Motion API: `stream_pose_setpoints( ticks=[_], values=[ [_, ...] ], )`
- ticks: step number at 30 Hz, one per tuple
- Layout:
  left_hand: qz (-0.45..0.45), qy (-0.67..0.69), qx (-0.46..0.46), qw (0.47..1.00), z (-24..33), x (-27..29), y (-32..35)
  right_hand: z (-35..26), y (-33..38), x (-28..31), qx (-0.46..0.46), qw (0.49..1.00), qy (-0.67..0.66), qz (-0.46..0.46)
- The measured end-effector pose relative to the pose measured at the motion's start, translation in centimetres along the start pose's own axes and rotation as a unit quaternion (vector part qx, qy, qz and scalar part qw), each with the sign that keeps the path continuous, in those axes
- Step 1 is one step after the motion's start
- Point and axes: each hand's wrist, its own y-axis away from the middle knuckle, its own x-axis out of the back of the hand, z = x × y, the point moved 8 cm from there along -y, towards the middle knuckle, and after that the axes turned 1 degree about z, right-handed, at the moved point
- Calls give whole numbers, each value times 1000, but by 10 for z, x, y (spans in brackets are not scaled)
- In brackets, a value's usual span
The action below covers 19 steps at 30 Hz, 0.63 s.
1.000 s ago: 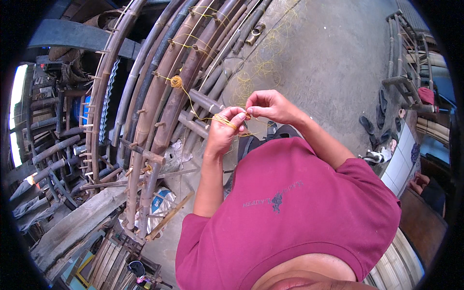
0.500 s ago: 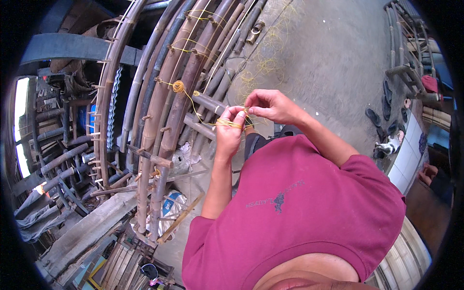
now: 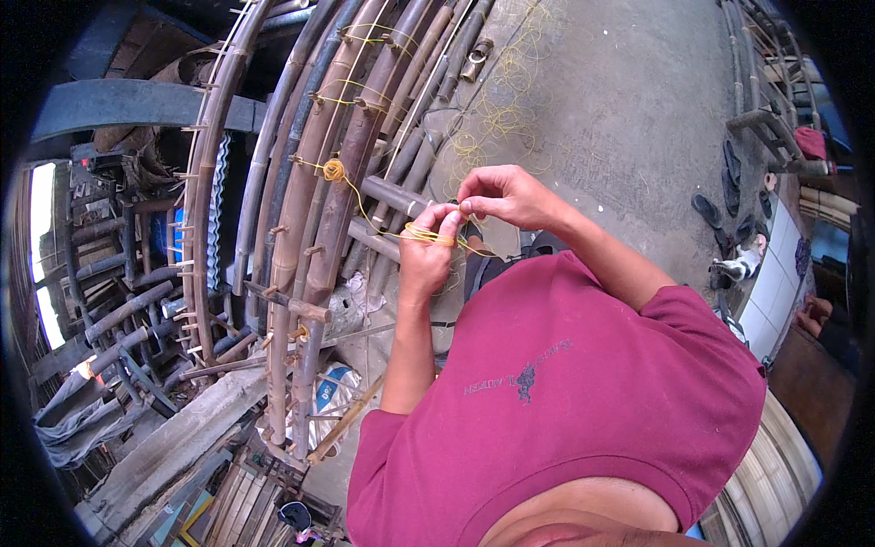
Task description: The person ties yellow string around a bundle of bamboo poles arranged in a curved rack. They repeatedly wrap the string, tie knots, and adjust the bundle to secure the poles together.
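Several loops of yellow cord [image 3: 421, 233] are wrapped across my left hand [image 3: 427, 255], whose thumb and fingers are closed on the strand. Touching its fingertips, my right hand [image 3: 507, 196] pinches the same cord with thumb and forefinger. From my left hand the cord runs up to a small wound ball of yellow cord [image 3: 334, 170], which sits against the long brown bamboo poles [image 3: 351, 169]. Wooden pegs stick out of these poles, and more yellow cord is strung around the pegs farther up. The exact bit of cord between my fingertips is too small to make out.
Loose yellow cord [image 3: 497, 118] lies tangled on the concrete floor [image 3: 629, 100]. Stacked bamboo and a pegged rack fill the left side. At right are dark sandals [image 3: 706, 211], a white-and-dark cat [image 3: 738, 266] and another person's hand [image 3: 809, 319].
Both hands stay together at the cord, with small finger shifts. The cord loops on my left hand hang a little looser. The view has shifted slightly.
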Motion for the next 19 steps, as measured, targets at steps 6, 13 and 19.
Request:
stream_pose_setpoints(
  ticks=[6, 13, 19],
  values=[
    [32, 74, 15, 997, -8, 0, -2, -35, 13, 0, 204, 948, 227, 90],
    [41, 124, 53, 990, -13, -3, -1, -40, 14, -7, 236, 908, 332, 102],
    [29, 99, 26, 994, -32, -6, -5, 19, -4, -1, 88, 987, 81, 110]
  ],
)
